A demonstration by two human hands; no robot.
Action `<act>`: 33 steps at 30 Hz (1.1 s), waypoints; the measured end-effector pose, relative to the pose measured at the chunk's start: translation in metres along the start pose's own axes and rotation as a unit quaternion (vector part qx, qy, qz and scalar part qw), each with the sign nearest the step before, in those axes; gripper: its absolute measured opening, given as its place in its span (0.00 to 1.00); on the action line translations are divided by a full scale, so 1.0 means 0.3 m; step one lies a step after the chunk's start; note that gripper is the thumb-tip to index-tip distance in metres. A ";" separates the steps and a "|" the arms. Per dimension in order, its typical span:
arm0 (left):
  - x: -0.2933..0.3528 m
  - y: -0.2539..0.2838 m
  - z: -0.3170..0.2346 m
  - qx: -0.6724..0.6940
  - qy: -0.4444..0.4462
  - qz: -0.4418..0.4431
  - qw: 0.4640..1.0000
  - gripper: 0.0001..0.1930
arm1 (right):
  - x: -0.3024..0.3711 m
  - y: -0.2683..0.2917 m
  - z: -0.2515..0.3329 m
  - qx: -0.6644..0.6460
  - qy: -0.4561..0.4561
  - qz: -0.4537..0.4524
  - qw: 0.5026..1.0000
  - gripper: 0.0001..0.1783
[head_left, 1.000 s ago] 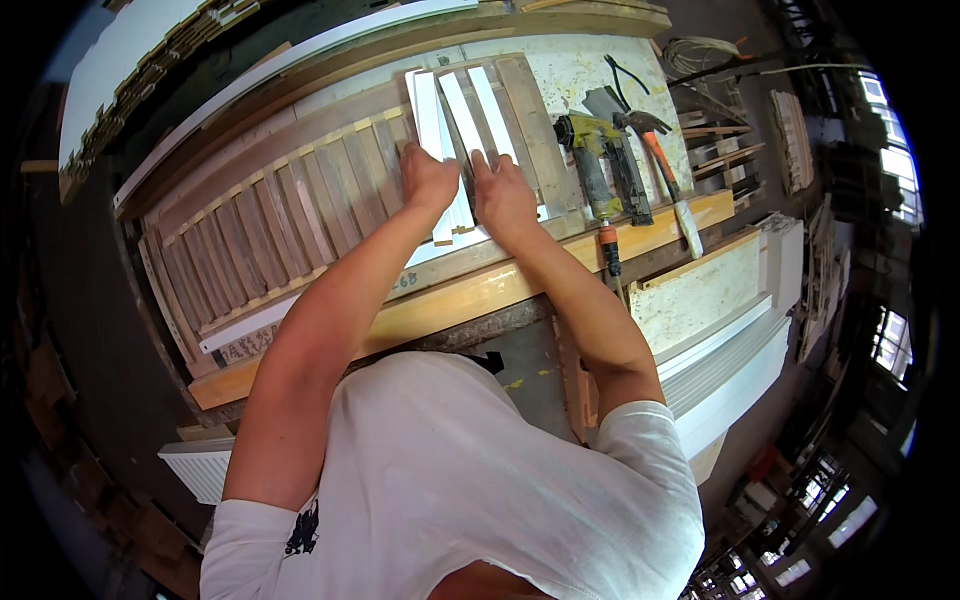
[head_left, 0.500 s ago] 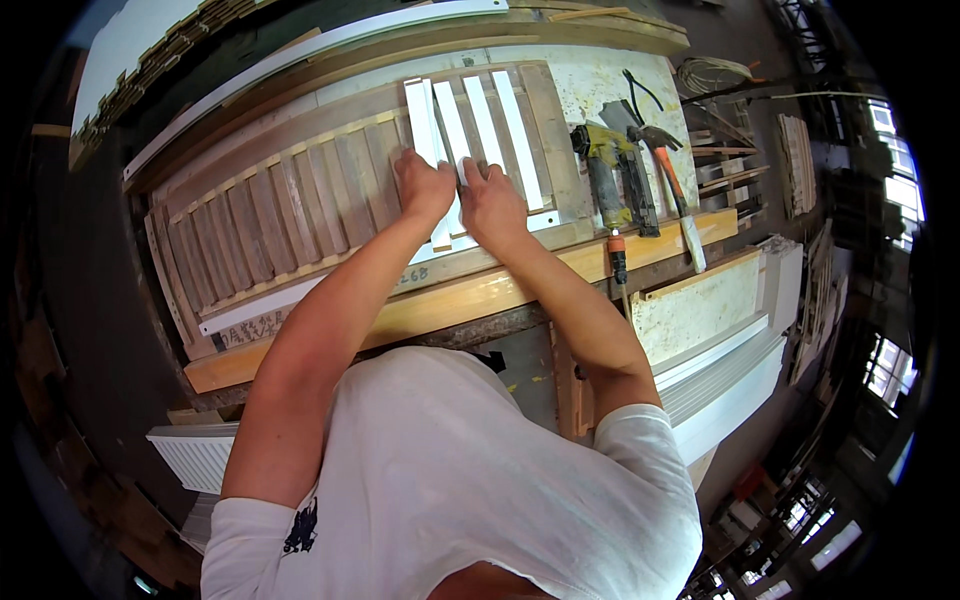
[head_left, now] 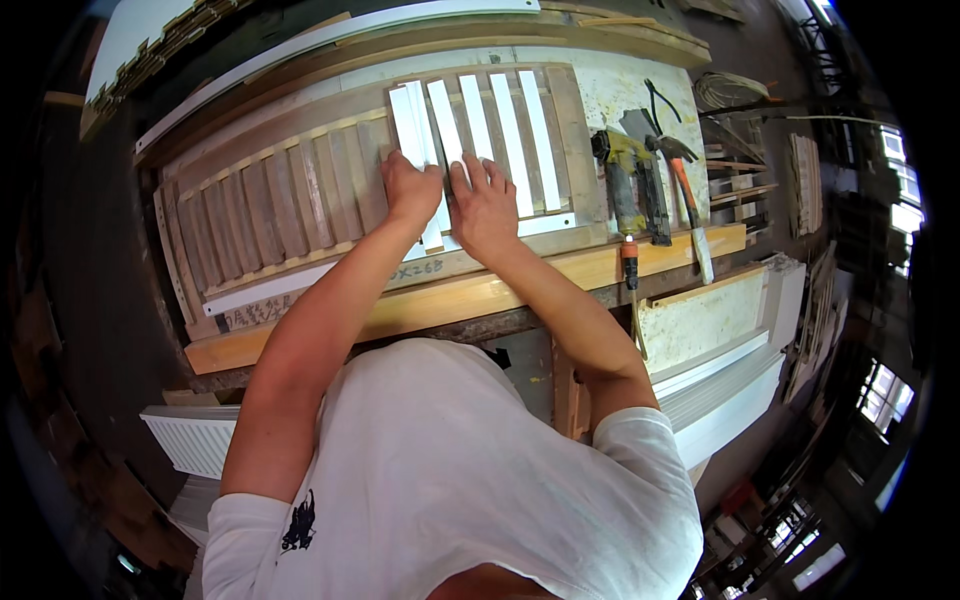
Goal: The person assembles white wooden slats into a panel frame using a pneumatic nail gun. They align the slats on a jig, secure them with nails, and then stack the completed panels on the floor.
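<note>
A wooden slatted frame (head_left: 335, 180) lies across the workbench. At its right part several narrow white slats (head_left: 510, 130) are set side by side with gaps between them. My left hand (head_left: 411, 190) is closed around a few white slats bunched together (head_left: 411, 118); its fingertips are partly hidden. Close beside it, my right hand (head_left: 485, 212) has its fingers stretched out and spread over the lower part of the neighbouring slats. A white rail (head_left: 555, 224) with a hole near its end runs along the frame's near side, partly covered by my hands and forearms.
Right of the frame lie a yellow-and-black nail gun (head_left: 627, 175) with a hose, a hammer (head_left: 683, 185) with an orange grip, and dark pliers (head_left: 660, 105). A yellow wooden beam (head_left: 440, 303) borders the near edge. White panels (head_left: 725, 385) are stacked at the lower right.
Another white slat now stands apart from the bunch in my left hand, which has shifted left. My right hand has spread its bent fingers. The whole view has shifted slightly.
</note>
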State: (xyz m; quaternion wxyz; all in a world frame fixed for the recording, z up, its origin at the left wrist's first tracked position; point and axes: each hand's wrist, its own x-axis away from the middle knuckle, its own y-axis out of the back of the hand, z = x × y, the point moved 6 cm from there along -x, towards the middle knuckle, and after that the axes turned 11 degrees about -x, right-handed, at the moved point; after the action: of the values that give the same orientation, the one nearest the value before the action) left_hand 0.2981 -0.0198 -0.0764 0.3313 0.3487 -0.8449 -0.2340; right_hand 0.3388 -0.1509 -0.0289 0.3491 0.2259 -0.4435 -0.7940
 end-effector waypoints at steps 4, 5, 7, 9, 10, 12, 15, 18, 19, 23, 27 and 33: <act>0.010 0.023 0.024 0.036 0.004 -0.004 0.999 0.23 | 0.016 -0.009 0.005 -0.012 0.015 0.026 0.999 0.28; 0.020 0.034 0.020 0.043 0.005 -0.005 0.999 0.22 | 0.022 -0.013 0.001 -0.015 0.024 0.034 0.999 0.27; 0.040 0.064 0.007 0.097 -0.001 -0.010 0.995 0.21 | 0.028 -0.020 -0.003 -0.002 0.034 0.031 0.999 0.27; 0.056 0.097 -0.011 0.116 -0.004 -0.021 0.993 0.20 | 0.026 -0.022 0.002 0.009 0.035 0.035 0.999 0.28; 0.057 0.102 -0.002 0.110 0.005 -0.020 0.994 0.20 | 0.015 -0.018 0.012 0.013 0.032 0.041 0.999 0.28; 0.057 0.111 0.020 0.097 0.024 -0.016 0.995 0.20 | 0.006 -0.022 0.018 0.031 0.026 0.034 0.999 0.28; 0.027 0.108 0.084 0.116 -0.001 -0.034 0.993 0.20 | 0.003 -0.023 0.017 0.063 0.026 0.009 0.998 0.27; 0.033 0.127 0.086 0.114 0.003 -0.031 0.993 0.20 | 0.015 -0.024 0.015 0.052 0.039 0.037 0.997 0.27; 0.030 0.128 0.093 0.111 0.001 -0.040 0.993 0.20 | 0.016 -0.016 0.017 0.041 0.047 0.058 0.996 0.27; 0.021 0.117 0.113 0.111 -0.012 -0.039 0.993 0.19 | -0.006 -0.036 0.102 -0.070 0.087 0.076 0.991 0.28; 0.042 0.156 0.087 0.034 -0.033 -0.042 0.998 0.25 | 0.035 -0.099 0.139 0.024 0.107 0.054 0.993 0.25; 0.024 0.220 0.121 -0.034 -0.069 -0.060 0.995 0.40 | 0.024 -0.093 0.166 -0.091 0.079 0.097 0.988 0.21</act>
State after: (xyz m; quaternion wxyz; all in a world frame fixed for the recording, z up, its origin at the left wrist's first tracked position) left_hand 0.2393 0.0234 -0.0566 0.2693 0.3706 -0.8346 -0.3060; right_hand 0.2910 -0.1189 -0.0282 0.4770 0.2111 -0.3605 -0.7733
